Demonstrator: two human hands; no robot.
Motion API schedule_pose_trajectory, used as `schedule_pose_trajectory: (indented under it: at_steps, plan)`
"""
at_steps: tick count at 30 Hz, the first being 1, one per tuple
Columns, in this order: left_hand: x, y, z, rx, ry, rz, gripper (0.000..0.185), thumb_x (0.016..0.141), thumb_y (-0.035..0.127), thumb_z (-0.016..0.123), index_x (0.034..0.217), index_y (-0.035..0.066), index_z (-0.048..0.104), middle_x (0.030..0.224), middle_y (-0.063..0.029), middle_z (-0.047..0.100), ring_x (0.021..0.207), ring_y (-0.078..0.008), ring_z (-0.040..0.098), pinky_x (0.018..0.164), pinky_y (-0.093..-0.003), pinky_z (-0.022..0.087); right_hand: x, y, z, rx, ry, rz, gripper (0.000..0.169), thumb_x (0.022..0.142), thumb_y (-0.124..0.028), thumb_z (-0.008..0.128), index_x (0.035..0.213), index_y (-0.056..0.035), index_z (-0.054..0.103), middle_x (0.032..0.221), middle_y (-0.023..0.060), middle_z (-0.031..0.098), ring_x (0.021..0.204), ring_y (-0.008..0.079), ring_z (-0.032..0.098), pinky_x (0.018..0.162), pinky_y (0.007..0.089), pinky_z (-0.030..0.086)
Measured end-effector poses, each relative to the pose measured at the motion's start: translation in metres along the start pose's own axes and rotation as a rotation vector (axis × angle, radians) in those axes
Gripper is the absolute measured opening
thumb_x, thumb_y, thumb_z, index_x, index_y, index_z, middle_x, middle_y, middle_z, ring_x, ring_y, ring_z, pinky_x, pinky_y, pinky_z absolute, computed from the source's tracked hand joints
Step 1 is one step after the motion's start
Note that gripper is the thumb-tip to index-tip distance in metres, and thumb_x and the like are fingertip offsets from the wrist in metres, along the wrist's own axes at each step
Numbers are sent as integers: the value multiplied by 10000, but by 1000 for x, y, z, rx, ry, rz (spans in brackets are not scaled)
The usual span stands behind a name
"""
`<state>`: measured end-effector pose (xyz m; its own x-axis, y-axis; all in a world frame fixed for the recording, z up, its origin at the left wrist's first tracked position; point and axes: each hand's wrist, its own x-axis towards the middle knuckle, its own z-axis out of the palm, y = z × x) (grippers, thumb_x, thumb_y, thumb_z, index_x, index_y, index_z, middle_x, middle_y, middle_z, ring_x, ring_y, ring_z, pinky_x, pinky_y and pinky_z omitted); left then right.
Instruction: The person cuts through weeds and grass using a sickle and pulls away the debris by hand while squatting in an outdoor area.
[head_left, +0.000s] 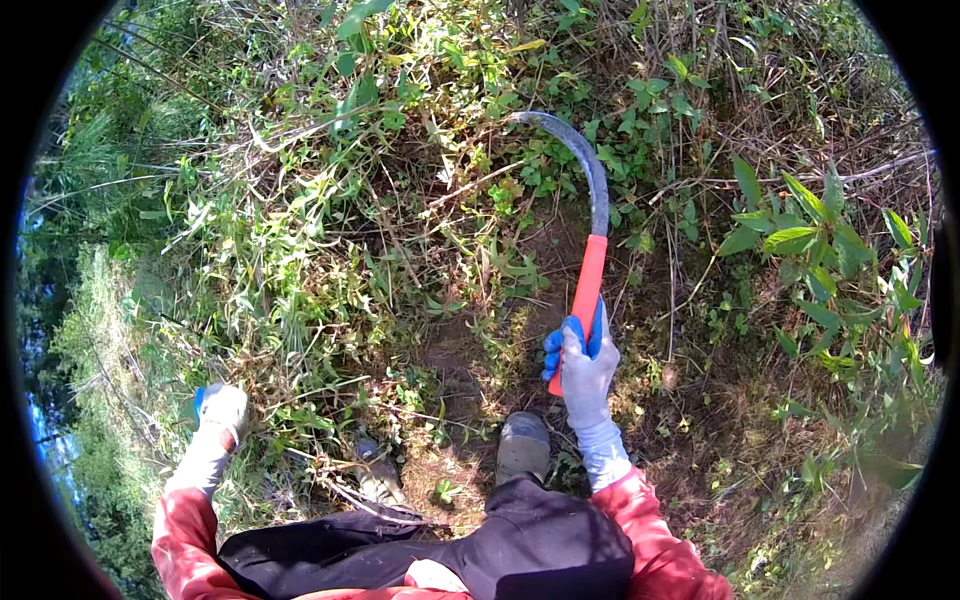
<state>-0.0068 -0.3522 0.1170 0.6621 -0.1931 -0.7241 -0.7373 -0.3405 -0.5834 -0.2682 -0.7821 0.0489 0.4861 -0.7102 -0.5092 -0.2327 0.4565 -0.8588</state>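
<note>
My right hand (587, 360), in a white glove with blue on the palm side, is closed around the red handle of a sickle (592, 176). The curved grey blade points away from me, and its tip bends left over low green weeds (525, 180). My left hand (222, 409), in a similar glove, is out at the left beside leafy stems (277, 360). Its fingers are mostly hidden, so I cannot tell whether it holds anything.
My boots (523, 442) stand on bare, patchy soil. Cut or dry twigs (352, 491) lie by the left boot. A leafy plant (817, 225) rises at the right, with dry stalks (862, 176) around it. Trees and brush fill the far left.
</note>
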Motion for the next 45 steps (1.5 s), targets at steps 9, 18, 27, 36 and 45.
schedule_pose_trajectory:
  at_steps: [9, 18, 27, 36, 45]
  plan:
    - [16, 169, -338, -463, 795, 659, 445, 721, 240, 724, 1086, 67, 540, 797, -122, 612, 819, -283, 609, 676, -404, 486, -12, 37, -30, -284, 93, -98, 620, 863, -14, 597, 1427, -63, 344, 713, 42, 618, 525, 65, 529, 465, 234, 453]
    - [153, 204, -366, -605, 568, 265, 1033, 645, 334, 826, 1437, 23, 239, 1375, -215, 415, 1223, -376, 459, 987, -410, 419, -9, 27, -42, -76, 101, -20, 562, 907, -13, 512, 1432, -47, 313, 737, 42, 578, 556, 80, 524, 478, 233, 467]
    - [152, 195, -347, -636, 777, 309, 138, 810, 124, 549, 855, 78, 671, 882, -142, 683, 850, -310, 670, 748, -377, 544, 74, 17, 2, -730, -147, -433, 638, 853, -180, 649, 1407, -64, 355, 750, 262, 603, 593, 375, 599, 548, 407, 467]
    - [45, 120, -110, 33, 28, 652, 92, 768, 144, 570, 722, 106, 641, 661, -80, 630, 581, -222, 621, 507, -384, 499, -75, 81, -55, -192, -131, 95, 622, 898, -8, 533, 1459, -140, 301, 725, 9, 566, 551, 74, 528, 482, 228, 457]
    - [64, 52, -48, -311, 46, 471, 302, 744, 189, 635, 1038, 119, 630, 982, -122, 662, 955, -257, 642, 796, -368, 533, -2, 27, 9, -221, -222, 41, 621, 914, -44, 529, 1466, -140, 261, 715, 9, 568, 538, 68, 523, 462, 228, 462]
